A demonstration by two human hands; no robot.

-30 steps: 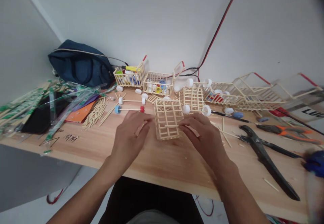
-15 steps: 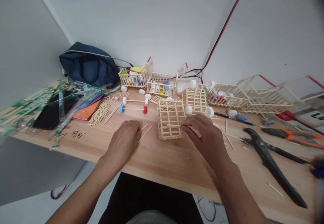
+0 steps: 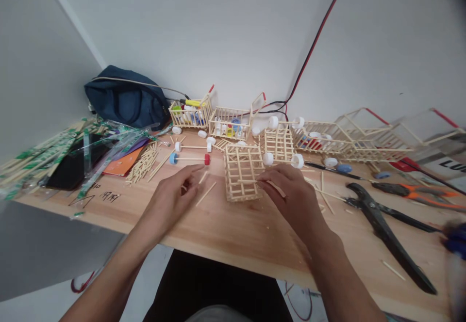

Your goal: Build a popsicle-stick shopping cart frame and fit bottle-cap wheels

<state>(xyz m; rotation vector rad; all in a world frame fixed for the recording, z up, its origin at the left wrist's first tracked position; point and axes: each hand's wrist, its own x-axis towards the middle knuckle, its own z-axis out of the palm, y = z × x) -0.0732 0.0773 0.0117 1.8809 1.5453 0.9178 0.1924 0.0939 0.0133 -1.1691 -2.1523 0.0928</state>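
My right hand pinches a short wooden stick that reaches across the top of a small basket frame built of glued sticks. The basket sits on the wooden table with its lattice facing up. To the left of it, my left hand hovers low over the table, thumb and fingers apart and nothing visible between them. Beside its fingertips lies a loose stick, and a second, shorter stick is close to the index finger. An axle with one blue and one red wheel lies just beyond.
Several finished stick carts line the wall. At left are a stick pile, wrapped skewers, a dark phone-like slab and a blue bag. Black-handled cutters and orange pliers lie at right.
My left hand has lifted slightly and its thumb and fingers have spread apart. My right hand keeps the stick at about the same spot on the basket. The view has shifted slightly.
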